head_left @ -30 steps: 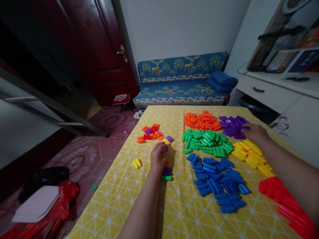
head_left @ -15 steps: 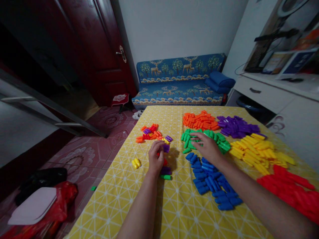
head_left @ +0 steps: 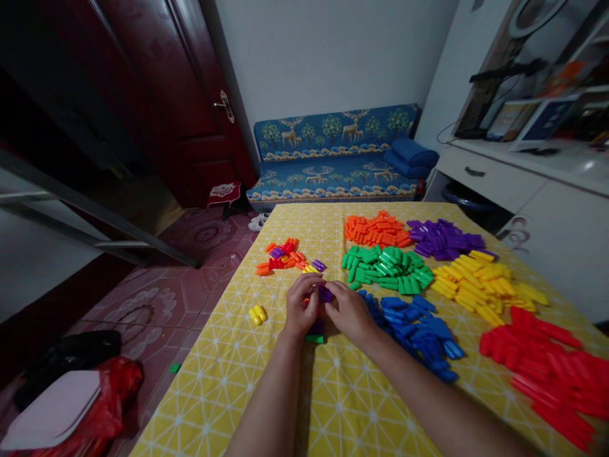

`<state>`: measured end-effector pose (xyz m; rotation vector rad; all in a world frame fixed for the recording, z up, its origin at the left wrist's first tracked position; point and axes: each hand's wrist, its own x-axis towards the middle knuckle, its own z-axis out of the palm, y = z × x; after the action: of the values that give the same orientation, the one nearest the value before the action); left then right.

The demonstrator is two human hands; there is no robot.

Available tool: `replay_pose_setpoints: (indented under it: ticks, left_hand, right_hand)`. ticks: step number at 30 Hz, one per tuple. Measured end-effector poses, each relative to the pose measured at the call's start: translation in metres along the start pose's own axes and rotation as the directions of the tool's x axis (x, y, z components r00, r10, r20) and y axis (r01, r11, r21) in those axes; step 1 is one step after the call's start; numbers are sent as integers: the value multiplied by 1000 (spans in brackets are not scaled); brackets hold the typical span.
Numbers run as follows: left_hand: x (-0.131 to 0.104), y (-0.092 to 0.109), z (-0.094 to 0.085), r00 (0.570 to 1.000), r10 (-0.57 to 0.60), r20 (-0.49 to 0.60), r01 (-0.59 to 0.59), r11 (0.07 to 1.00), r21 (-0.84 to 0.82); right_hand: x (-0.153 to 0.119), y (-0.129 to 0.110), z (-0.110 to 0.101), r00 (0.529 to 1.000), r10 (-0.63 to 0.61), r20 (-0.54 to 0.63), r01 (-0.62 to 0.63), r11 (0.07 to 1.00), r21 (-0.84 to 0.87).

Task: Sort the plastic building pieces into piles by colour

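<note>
My left hand is closed around a purple plastic building block at the middle of the table. My right hand meets it from the right, thumb and fingers bent against the same purple block. Whether the right fingers also hold a smaller piece is hidden. Below the hands, a green block shows on the cloth, with red and dark purple pieces partly covered by the left hand. A yellow pair of blocks lies left of my left hand. Beyond it is a small mixed heap of red, orange and purple blocks.
Sorted heaps lie to the right: orange, green, purple, yellow, blue and red blocks. A yellow patterned cloth covers the table. A blue sofa stands behind it.
My right hand has moved left from over the green heap to my left hand and now touches the purple block. The left hand has stayed nearly in place. The view has shifted slightly.
</note>
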<state>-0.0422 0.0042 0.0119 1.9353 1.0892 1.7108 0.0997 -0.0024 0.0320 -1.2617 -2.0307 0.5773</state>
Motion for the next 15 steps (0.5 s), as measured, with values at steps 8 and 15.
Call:
replay_pose_setpoints:
  ticks: [8, 15]
  left_hand:
    - [-4, -10, 4, 991, -130, -2, 130, 985, 111]
    - [-3, -10, 6, 987, -163, 1, 160, 968, 192]
  right_hand:
    - [26, 96, -93, 952, 96, -291, -121, 990, -68]
    - [67, 195, -210, 660, 474, -583, -613, 788, -54]
